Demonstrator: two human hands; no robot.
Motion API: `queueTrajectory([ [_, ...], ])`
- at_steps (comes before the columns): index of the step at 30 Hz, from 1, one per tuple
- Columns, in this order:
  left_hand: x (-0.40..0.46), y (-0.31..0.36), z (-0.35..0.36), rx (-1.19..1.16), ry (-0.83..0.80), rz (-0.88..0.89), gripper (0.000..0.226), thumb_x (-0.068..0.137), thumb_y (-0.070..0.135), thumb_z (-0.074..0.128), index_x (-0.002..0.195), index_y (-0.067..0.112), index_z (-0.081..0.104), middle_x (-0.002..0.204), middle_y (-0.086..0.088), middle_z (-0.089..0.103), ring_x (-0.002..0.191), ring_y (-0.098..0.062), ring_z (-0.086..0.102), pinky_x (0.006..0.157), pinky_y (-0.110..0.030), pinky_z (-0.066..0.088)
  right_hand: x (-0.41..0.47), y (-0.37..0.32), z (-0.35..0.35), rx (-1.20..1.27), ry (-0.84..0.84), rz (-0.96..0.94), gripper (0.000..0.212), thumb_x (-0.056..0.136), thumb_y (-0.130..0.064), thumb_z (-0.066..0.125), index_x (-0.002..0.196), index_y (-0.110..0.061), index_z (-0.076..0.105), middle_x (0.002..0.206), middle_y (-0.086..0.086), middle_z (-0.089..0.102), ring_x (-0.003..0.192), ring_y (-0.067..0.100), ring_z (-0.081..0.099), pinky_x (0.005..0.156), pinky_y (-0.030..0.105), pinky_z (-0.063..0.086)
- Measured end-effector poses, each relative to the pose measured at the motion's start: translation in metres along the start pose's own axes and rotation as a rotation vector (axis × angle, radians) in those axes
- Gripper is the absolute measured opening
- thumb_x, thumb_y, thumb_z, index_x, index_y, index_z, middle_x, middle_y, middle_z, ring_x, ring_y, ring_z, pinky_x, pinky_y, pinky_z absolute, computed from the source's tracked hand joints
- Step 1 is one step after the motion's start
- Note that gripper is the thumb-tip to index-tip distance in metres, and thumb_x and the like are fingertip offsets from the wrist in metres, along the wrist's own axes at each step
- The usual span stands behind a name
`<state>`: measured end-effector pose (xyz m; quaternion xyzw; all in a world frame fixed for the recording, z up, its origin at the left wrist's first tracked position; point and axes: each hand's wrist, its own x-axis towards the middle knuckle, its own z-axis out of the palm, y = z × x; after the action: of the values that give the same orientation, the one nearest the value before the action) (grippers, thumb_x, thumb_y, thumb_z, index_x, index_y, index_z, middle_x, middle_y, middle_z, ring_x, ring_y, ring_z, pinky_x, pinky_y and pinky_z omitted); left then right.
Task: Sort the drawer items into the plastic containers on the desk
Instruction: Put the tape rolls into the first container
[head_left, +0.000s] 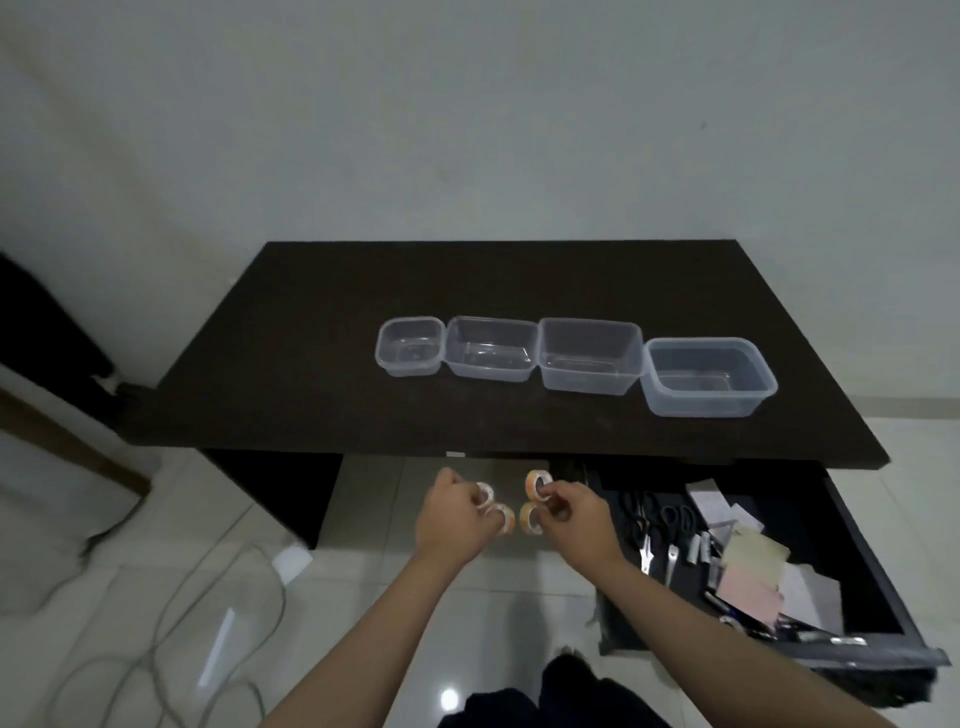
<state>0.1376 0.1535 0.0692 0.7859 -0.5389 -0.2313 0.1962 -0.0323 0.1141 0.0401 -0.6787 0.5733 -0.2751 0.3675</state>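
Four small tape rolls sit in the person's two hands, held in the air just below the front edge of the desk (311, 364) and above the tiled floor. The right hand (576, 514) pinches two of them with curled fingers — an upper orange-and-white tape roll (537, 484) at its fingertips and a lower yellowish tape roll (530, 519) just beneath it. The left hand (452, 514) is curled round the other pair: a white tape roll (485, 493) at its knuckles and an orange-edged tape roll (505, 518) just below that one. The two hands are close, the rolls nearly meeting in the narrow gap between them.

To the right of the right hand, the open drawer (862, 561) juts out from under the desk. Nearest that hand lie black-handled scissors (670, 519), with sticky-note pads (753, 577) and loose paper slips farther right; the other small items at the drawer's front are too blurred to name.

Beyond both hands, on the dark desktop, four clear plastic containers stand in a row, edges touching or nearly so — a small square container (410, 345) farthest left, a second container (491, 345), a third container (589, 353), and the largest container (709, 376) farthest right, set slightly nearer.

Left of the left hand, grey cables (171, 623) loop across the floor
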Motion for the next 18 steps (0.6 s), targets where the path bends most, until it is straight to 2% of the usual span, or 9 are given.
queueTrajectory([
  [3, 0.018, -0.012, -0.032, -0.037, 0.091, -0.004, 0.024, 0.071, 0.037, 0.067, 0.079, 0.015, 0.067, 0.100, 0.004, 0.047, 0.084, -0.017, 0.057, 0.067, -0.028, 0.048, 0.022, -0.029, 0.015, 0.004, -0.031, -0.060, 0.022, 0.073, -0.008, 0.074, 0.094, -0.013, 0.070, 0.077, -0.002, 0.054, 0.066, 0.004, 0.054, 0.063, 0.003, 0.039],
  [7, 0.052, -0.023, -0.066, -0.079, 0.156, -0.010, 0.024, 0.072, 0.032, 0.069, 0.082, 0.011, 0.066, 0.101, 0.003, 0.046, 0.082, -0.019, 0.060, 0.070, -0.030, 0.049, 0.065, -0.066, 0.028, 0.001, -0.038, -0.127, 0.021, 0.075, -0.011, 0.072, 0.095, -0.017, 0.070, 0.079, 0.001, 0.057, 0.066, 0.007, 0.054, 0.063, 0.008, 0.040],
  [12, 0.116, -0.042, -0.107, -0.066, 0.212, -0.014, 0.024, 0.075, 0.026, 0.069, 0.091, 0.009, 0.066, 0.105, 0.002, 0.045, 0.085, -0.018, 0.058, 0.076, -0.034, 0.052, 0.136, -0.105, 0.047, -0.043, -0.041, -0.217, 0.022, 0.079, -0.015, 0.070, 0.101, -0.018, 0.068, 0.083, -0.001, 0.059, 0.073, 0.009, 0.057, 0.071, 0.019, 0.047],
  [14, 0.145, -0.050, -0.121, -0.067, 0.223, -0.014, 0.022, 0.076, 0.026, 0.070, 0.092, 0.011, 0.067, 0.106, 0.003, 0.046, 0.083, -0.014, 0.058, 0.075, -0.032, 0.052, 0.168, -0.117, 0.058, -0.080, -0.042, -0.240, 0.023, 0.080, -0.018, 0.069, 0.102, -0.020, 0.067, 0.083, -0.004, 0.059, 0.075, 0.010, 0.057, 0.074, 0.026, 0.050],
  [18, 0.204, -0.060, -0.141, -0.029, 0.209, 0.009, 0.023, 0.076, 0.029, 0.070, 0.092, 0.014, 0.066, 0.105, 0.005, 0.046, 0.081, -0.010, 0.056, 0.070, -0.028, 0.050, 0.230, -0.139, 0.079, -0.182, -0.036, -0.243, 0.026, 0.079, -0.025, 0.068, 0.105, -0.022, 0.067, 0.084, -0.006, 0.057, 0.084, 0.015, 0.060, 0.079, 0.032, 0.048],
])
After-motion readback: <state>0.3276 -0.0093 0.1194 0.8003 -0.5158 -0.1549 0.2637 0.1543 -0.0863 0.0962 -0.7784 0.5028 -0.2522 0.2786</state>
